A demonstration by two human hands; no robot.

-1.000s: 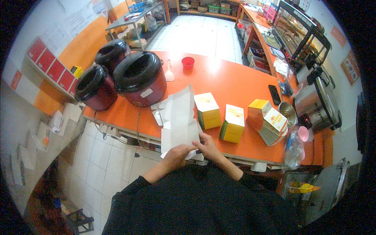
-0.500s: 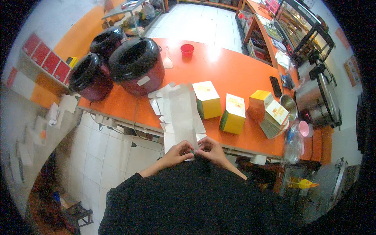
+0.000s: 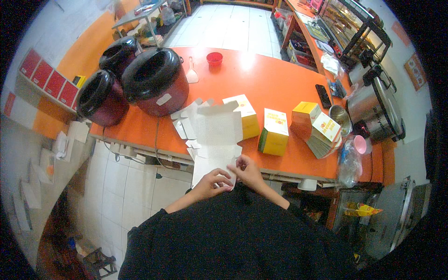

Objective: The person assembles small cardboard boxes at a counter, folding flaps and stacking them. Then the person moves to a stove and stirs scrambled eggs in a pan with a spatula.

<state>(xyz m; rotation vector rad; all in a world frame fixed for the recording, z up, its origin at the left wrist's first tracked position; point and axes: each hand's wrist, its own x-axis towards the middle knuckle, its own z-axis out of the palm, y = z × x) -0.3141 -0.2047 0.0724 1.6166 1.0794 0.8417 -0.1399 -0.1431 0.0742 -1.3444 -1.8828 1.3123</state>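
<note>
By the counter's [image 3: 280, 84] near edge, the left hand [image 3: 212, 184] and right hand [image 3: 250, 173] curl at an unfolded carton [image 3: 217, 125]; whether fingers pinch it, I can't tell.

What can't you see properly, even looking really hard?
In the head view:
Underside of the unfolded white cardboard sheet: faces away.
Lower left of the yellow, white-topped cardboard box beside it: behind the sheet.
Black-framed glass cabinet: cut off by the picture's top.
</note>
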